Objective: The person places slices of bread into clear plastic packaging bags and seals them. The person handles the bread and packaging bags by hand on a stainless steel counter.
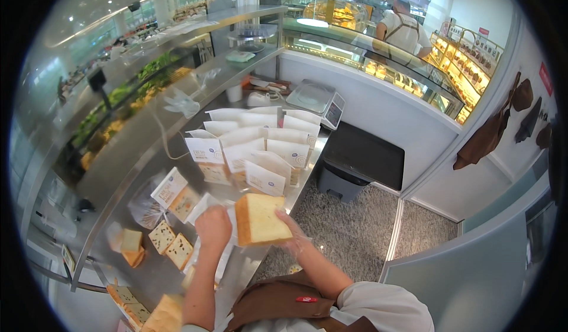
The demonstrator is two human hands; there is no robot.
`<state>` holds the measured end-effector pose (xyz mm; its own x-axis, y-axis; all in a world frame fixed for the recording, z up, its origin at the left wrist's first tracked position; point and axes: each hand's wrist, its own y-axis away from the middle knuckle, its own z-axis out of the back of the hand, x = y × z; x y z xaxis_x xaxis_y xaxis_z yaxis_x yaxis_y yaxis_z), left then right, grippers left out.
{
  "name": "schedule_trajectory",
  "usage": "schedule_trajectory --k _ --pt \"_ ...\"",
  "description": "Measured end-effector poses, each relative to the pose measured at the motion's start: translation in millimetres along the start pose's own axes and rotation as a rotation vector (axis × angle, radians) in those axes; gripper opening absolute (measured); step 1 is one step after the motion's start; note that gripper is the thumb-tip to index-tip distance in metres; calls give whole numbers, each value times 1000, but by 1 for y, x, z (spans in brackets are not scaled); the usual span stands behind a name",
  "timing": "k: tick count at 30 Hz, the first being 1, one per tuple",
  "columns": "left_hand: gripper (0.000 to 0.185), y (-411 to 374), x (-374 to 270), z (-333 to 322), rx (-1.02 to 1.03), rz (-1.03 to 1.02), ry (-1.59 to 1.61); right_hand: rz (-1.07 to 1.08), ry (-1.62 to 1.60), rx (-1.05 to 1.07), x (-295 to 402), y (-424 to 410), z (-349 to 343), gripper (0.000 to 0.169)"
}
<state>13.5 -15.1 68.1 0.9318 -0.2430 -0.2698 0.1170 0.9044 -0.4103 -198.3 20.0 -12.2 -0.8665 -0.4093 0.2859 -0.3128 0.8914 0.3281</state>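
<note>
My right hand, in a clear plastic glove, grips a thick block of pale bread with a brown crust. Just left of it my left hand is curled at a white paper bag, partly hidden behind the fist. Slices of bread with dark bits lie on the steel counter left of my left wrist. Beyond them a filled toast bag leans by a crumpled clear plastic bag. Several white toast bags stand upright in rows ahead of my hands.
A digital scale stands at the counter's far end, beside a black-lidded bin on the floor. More bread and a loaf lie at the left. A raised steel shelf borders the counter. Another person stands beyond the glass display case.
</note>
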Motion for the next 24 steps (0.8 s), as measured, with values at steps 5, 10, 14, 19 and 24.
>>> schedule_trajectory --k 5,10,14,19,24 --pt "24 4 -3 -1 39 28 -34 -38 -9 14 5 -3 1 62" --pt "24 -6 -8 -2 32 51 -77 -59 24 45 12 -6 16 65" --pt "25 -9 -11 -6 41 74 -80 -89 144 58 18 -4 24 58" --pt "21 -2 -3 -16 77 58 -76 -18 372 -29 23 17 -7 56" --pt "19 9 -8 -9 47 -143 -69 -55 100 -56 13 -6 19 62"
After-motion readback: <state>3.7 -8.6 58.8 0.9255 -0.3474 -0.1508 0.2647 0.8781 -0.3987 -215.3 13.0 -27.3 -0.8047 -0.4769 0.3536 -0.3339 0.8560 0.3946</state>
